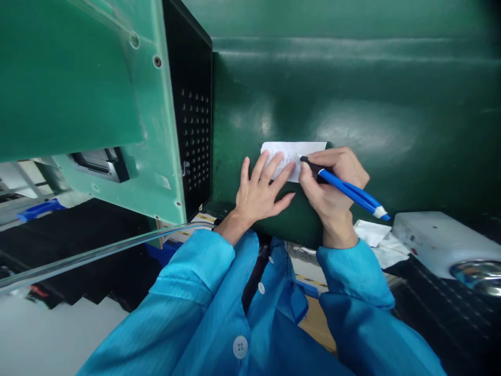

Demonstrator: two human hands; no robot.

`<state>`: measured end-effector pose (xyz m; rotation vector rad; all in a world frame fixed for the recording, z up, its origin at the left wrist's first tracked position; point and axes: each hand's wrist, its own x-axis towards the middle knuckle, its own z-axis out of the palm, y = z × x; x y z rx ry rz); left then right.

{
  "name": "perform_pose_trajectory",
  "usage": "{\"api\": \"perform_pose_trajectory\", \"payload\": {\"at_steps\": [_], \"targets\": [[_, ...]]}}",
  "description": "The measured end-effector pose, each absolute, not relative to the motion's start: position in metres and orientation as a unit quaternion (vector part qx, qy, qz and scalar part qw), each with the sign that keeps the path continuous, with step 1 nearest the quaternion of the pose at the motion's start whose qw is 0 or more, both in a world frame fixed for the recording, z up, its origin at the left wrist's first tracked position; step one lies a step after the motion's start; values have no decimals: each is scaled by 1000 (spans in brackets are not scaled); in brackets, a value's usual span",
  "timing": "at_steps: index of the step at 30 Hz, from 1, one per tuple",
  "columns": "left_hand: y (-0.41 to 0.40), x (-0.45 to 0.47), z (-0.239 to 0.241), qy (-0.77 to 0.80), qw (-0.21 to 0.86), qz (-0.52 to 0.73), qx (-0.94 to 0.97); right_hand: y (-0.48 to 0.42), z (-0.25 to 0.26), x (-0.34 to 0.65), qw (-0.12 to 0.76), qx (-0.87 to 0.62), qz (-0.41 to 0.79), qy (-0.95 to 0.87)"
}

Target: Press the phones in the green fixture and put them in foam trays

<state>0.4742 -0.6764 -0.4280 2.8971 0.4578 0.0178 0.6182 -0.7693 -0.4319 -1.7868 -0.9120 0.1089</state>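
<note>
A small white slip of paper [309, 148] with handwriting on it lies on the green work surface [352, 94]. My left hand [260, 190] rests on the slip's left part, fingers spread, hiding some of the writing. Between the thumb and fingers of my right hand [334, 183] is a blue pen [354, 193] with a black grip and a white-and-blue end. The pen is tilted, its tip at the paper's middle right. Whether the tip touches the paper is too fine to tell.
A green-sided case [164, 104] with a black perforated panel [195, 136] stands on the left. To the right are loose white papers [373, 233] and a white box-like device [442, 237] with a shiny metal part. A clear tube-like strip [97, 253] crosses the lower left.
</note>
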Motion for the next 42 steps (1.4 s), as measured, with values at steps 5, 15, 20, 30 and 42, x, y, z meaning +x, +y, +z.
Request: {"api": "perform_pose_trajectory", "payload": {"at_steps": [5,15,20,30,42], "targets": [[-676,475,-427,153,100,15,983,-768,-430,619,536,-750,61,-382],[-677,474,-427,154,106,22,982,-772,-430,618,495,-778,77,-379],[-677,474,-427,154,105,18,982,-772,-428,618,493,-778,89,-379],[-677,474,-427,159,109,-15,981,-772,-431,618,520,-762,76,-377],[-676,474,-425,157,110,-37,981,-773,-428,617,524,-769,85,-355]]}}
